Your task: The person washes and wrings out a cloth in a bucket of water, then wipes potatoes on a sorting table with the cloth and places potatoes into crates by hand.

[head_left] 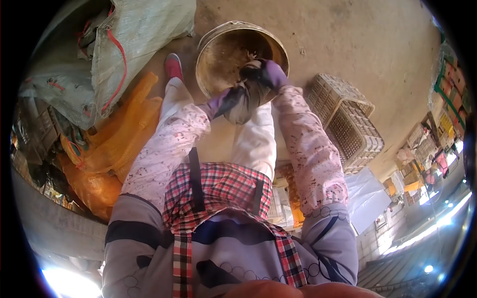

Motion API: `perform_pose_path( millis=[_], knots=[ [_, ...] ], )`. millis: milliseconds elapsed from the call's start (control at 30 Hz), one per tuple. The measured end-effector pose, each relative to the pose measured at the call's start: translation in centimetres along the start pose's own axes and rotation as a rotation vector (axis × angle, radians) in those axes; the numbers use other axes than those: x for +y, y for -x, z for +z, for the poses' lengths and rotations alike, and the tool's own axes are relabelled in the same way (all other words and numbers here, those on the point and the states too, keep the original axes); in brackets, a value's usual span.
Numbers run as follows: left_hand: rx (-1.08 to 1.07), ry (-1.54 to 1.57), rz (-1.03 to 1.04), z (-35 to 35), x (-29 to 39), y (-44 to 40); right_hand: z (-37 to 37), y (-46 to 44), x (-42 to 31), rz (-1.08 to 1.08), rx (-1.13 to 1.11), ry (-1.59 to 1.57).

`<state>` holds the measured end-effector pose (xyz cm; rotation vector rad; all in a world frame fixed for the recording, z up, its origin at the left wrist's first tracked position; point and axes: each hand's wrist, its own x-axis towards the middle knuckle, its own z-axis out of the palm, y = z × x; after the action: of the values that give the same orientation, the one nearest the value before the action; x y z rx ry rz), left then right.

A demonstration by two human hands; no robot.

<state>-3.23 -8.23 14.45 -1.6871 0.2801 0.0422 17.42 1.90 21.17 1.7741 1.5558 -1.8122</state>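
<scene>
My left hand (222, 103), in a purple and black glove, grips the side of a limp, grey-brown bundle (244, 107) that looks like cloth or sacking. Its exact kind is unclear. My right hand (263, 74), gloved the same way, is closed at the upper end of the bundle, over the near rim of a bucket (208, 64). The fingers of both hands are partly hidden by the bundle and the dark glove fabric. Stained and light-coloured inside, the round bucket stands on the floor with a little debris near my right glove.
Large pale woven sacks (149, 30) with red ties lie at the left, above orange mesh bags (124, 134). Dirty plastic crates (348, 119) stand to the right, near a white sheet or board (365, 193). My red shoe (173, 67) is left of the bucket.
</scene>
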Motion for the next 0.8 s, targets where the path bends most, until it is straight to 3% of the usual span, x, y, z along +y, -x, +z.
perform_pose_path(
  millis=[67, 167, 200, 300, 433, 467, 633, 700, 733, 800],
  knots=[
    [0.105, -0.682, 0.286, 1.7, -2.7, 1.2, -0.1, 0.7, 3.3, -0.393, 0.022, -0.249],
    [0.266, -1.706, 0.718, 3.5, -5.4, 3.1, -0.9, 3.1, 2.3, -0.144, -0.094, -0.780],
    [0.221, -1.680, 0.601, 2.5, -2.9, 3.3, -0.9, 3.4, 2.0, 0.064, -0.173, -1.117],
    [0.141, -1.632, 0.559, 3.2, -3.9, 4.6, 1.4, 4.1, 4.4, -0.070, -0.385, -1.707],
    [0.057, -1.571, 0.562, 3.3, -5.4, 5.6, 3.1, 4.6, 6.0, -0.239, -0.558, -1.649],
    [0.036, -1.550, 0.565, 3.2, -5.7, 5.7, 1.0, 6.1, 2.8, -0.150, -0.398, -1.458],
    [-0.186, -1.425, 0.645, 3.7, -9.1, 6.4, 2.0, 7.1, 4.2, -0.063, -0.191, -1.382],
    [-0.131, -1.281, 0.666, 2.9, -9.2, 6.7, 2.4, 7.5, 4.3, -0.074, -0.113, -1.344],
    [0.040, -1.146, 0.633, 2.5, -8.2, 6.6, 2.3, 7.9, 3.1, -0.111, -0.082, -1.314],
    [-0.081, -1.035, 0.642, 1.6, -9.5, 6.4, 3.1, 9.1, 2.8, -0.105, -0.003, -1.268]
  ],
)
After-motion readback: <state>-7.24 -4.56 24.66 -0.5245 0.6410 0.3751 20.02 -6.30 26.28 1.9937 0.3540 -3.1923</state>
